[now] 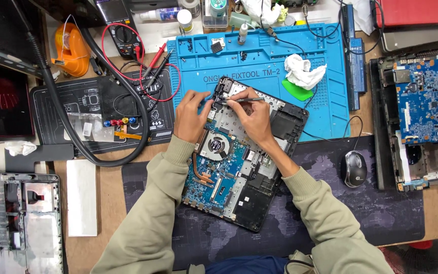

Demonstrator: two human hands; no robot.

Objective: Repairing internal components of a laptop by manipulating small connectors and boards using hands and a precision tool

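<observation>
Laptop base [259, 167]: opened, cover off, lying at a slant across the front edge of the blue repair mat [259, 61] and the dark desk mat [381, 203], near the middle of the worktop [110, 203]. I judge the slant brings its far corner square to my hands.
Left hand [192, 115]: resting on the far left corner of the base, fingers bunched at the hinge area. It appears to pinch or steady a small part; what it grips I cannot tell.
Right hand [253, 117]: closed around a slim dark tool [239, 100], held like a pen, the tip pointing left toward my left fingers. The palm rests on the chassis, likely for a steady tip.
Hand relation: close together, nearly touching, both over the same corner.
Fan [215, 143]: round, just nearer me than my left hand, uncovered, with copper heat pipes [202, 172] running toward the front edge.
Crumpled white cloth [302, 71]: on the repair mat, right of my hands, beside a green pry pick [297, 91], within easy reach.
Mouse [354, 169]: on the desk mat, well right of the base, clear of the work.
Multimeter [122, 28]: far left corner, red and black leads trailing onto the black mat [77, 116].
Second board [422, 101]: blue, in an open shell at the right edge.
</observation>
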